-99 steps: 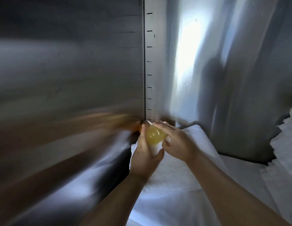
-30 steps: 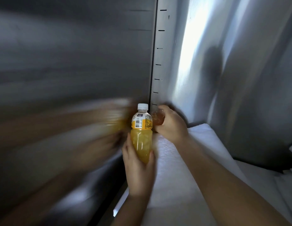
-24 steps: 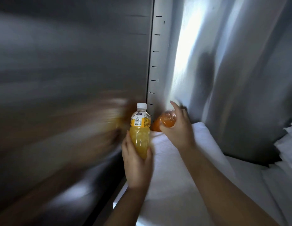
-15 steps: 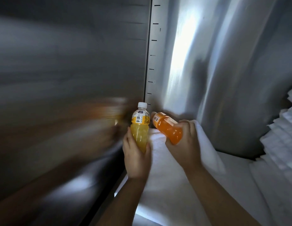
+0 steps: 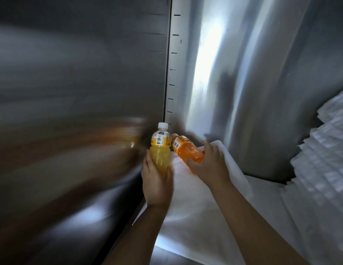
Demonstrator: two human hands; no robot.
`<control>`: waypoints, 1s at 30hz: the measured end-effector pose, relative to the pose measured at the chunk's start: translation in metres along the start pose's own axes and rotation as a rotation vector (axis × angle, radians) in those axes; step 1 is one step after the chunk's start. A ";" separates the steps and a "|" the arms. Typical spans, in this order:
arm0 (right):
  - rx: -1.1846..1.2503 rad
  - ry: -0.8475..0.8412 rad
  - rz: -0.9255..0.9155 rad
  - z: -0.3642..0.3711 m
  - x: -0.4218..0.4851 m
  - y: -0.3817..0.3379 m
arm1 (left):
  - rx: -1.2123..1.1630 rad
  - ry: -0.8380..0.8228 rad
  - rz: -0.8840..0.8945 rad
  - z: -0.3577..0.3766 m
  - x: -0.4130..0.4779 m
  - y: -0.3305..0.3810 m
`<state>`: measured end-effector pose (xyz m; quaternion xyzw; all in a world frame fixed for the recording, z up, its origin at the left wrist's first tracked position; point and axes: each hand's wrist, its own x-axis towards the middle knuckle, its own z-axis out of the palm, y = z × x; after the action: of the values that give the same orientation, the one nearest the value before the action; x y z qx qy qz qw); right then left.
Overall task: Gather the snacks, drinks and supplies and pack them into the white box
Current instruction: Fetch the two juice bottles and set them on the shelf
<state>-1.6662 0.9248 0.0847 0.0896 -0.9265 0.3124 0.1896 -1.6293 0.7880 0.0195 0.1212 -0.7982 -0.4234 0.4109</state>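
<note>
Against steel wall: left hand (image 5: 157,180) grips upright yellow juice bottle (image 5: 160,150); right hand (image 5: 209,165) holds tilted orange drink bottle (image 5: 188,151)

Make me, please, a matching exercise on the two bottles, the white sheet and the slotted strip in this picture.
Things:
1. yellow bottle
2. orange bottle
3. white sheet
4. slotted metal strip

States:
a. tilted, gripped by the right hand
b. lying flat beneath both hands
c. upright, gripped by the left hand
d. running up the metal wall behind the bottles

Pairs: 1-c, 2-a, 3-b, 4-d.
</note>
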 end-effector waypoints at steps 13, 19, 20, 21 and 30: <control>0.345 0.120 -0.008 0.006 -0.040 0.019 | 0.043 -0.003 0.010 0.003 0.001 -0.002; 0.109 0.231 -0.163 0.017 -0.048 0.019 | 0.056 -0.014 -0.015 0.004 0.001 -0.004; 0.063 0.240 -0.174 0.018 -0.048 0.015 | 0.051 -0.012 -0.022 0.003 0.001 -0.004; 0.019 0.239 -0.187 0.019 -0.048 0.012 | 0.044 -0.012 -0.021 0.003 0.001 -0.005; -0.289 0.342 -0.107 0.027 -0.041 -0.008 | 0.044 -0.037 0.015 0.000 0.000 -0.002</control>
<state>-1.6341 0.9037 0.0527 0.0565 -0.9099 0.1765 0.3710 -1.6302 0.7867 0.0180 0.1164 -0.8158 -0.4048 0.3963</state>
